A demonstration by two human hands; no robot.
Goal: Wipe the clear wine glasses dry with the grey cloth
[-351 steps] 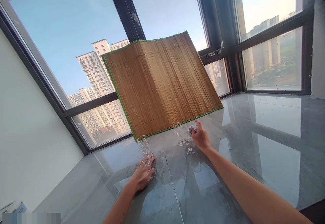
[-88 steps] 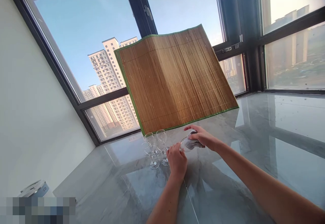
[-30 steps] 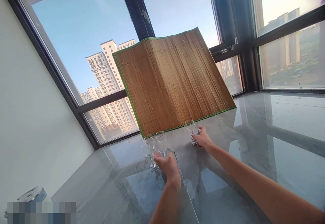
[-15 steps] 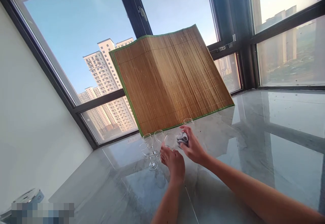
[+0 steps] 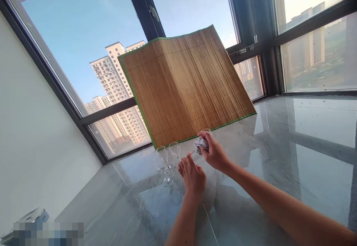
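My left hand (image 5: 193, 175) is closed around a wine glass (image 5: 196, 159), which is mostly hidden by the fingers and the cloth. My right hand (image 5: 216, 153) grips a crumpled grey-white cloth (image 5: 201, 145) close against that glass's upper part. Left of my hands, several clear stemmed glasses stand upright; the nearest wine glass (image 5: 167, 181) shows its round foot on the grey marble-look surface (image 5: 117, 205). Behind my right hand, only the rim of another glass (image 5: 206, 130) shows.
A bamboo mat (image 5: 184, 89) with green edging leans against the dark window frame (image 5: 145, 8) behind the glasses. A white wall (image 5: 36, 119) rises at the left. In the lower left corner lies a partly blurred pale blue object (image 5: 39, 216).
My right hand has moved slightly up with the cloth. My left hand has turned and shifted a little right, and the rim of its glass, visible before, is now hidden.
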